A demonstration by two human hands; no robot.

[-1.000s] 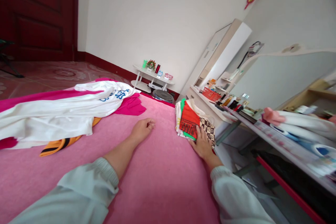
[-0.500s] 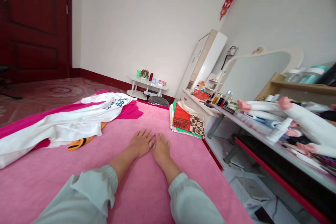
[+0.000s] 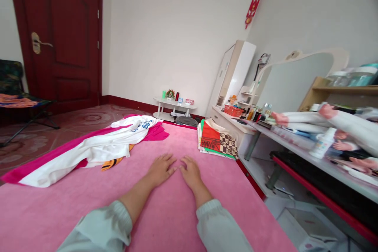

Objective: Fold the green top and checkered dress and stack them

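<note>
My left hand [image 3: 161, 170] lies palm down on the pink cloth surface [image 3: 165, 212], its fingers stretched out and holding nothing. Close beside it, my right hand [image 3: 190, 171] is also palm down with fingers slightly bent and apart, holding nothing. A small gap separates the two hands. To the left lies a loose heap of clothes: a white shirt [image 3: 109, 143] with blue lettering, magenta cloth [image 3: 156, 133] and an orange-and-black piece [image 3: 112, 163]. Beyond my right hand sits a folded stack of clothes [image 3: 215, 139], with red, green and brown-checked fabric showing.
On the right, a desk [image 3: 292, 141] holds a white bottle [image 3: 323, 143] and doll-like limbs. A mirror dresser [image 3: 245, 126] with a red basket [image 3: 233, 110] stands behind. Ahead is a low white table [image 3: 174, 103]; at left, a folding chair [image 3: 20, 100] near the door [image 3: 63, 43].
My hands have moved slightly apart, and the right hand's fingers now bend more. The view has shifted, bringing the folding chair and door handle into sight. The clothes lie as before.
</note>
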